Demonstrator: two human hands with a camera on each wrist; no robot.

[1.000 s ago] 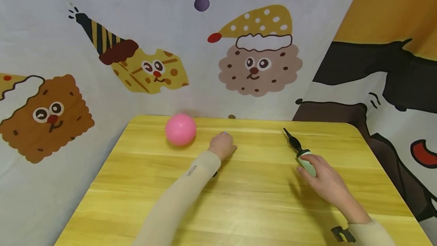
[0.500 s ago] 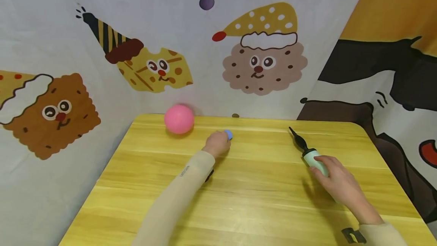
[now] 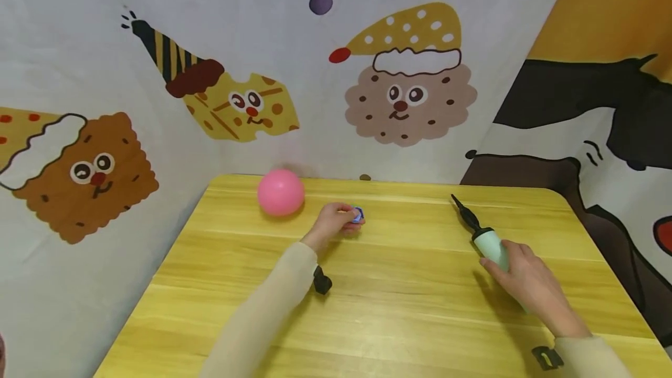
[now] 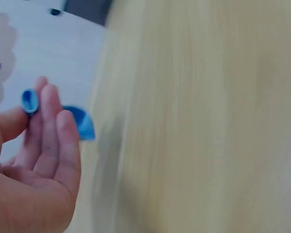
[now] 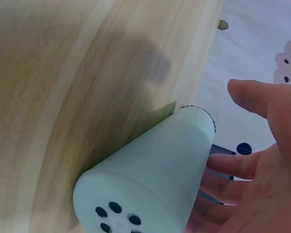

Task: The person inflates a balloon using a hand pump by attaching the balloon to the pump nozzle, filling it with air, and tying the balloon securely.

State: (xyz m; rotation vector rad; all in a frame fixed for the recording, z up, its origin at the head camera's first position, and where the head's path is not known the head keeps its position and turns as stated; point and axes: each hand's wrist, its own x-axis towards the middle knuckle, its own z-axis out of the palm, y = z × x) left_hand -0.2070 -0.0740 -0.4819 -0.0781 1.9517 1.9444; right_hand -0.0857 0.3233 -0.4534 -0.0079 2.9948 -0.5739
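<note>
The background is filled by a printed cloth (image 3: pixel 262 22), and before it a wooden table (image 3: pixel 394 302) is set. On the table's right half a pump (image 3: pixel 492 248) is seen slanting, its long axis run from the near right toward the far edge, with the black nozzle (image 3: pixel 466 214) aimed away from the person and a little left. The pump's pale body is overlapped by the right hand (image 3: pixel 532 284), the nearer of the two; in the right wrist view its thumb (image 5: pixel 252 94) is held off the body and its loosely straight fingers (image 5: pixel 233 166) are laid along the side, though how firmly they touch cannot be told. The left hand (image 3: pixel 332 220) is reached out over the middle of the table, well apart from the right. Farther left, near the back edge, a pink ball (image 3: pixel 280 192) is placed. Smallest, a blue balloon (image 3: pixel 358 214) is pinched between the left thumb and fingers, its mouth (image 4: pixel 30 101) turned toward the wrist camera; it is held left of the nozzle, with bare wood between them.
</note>
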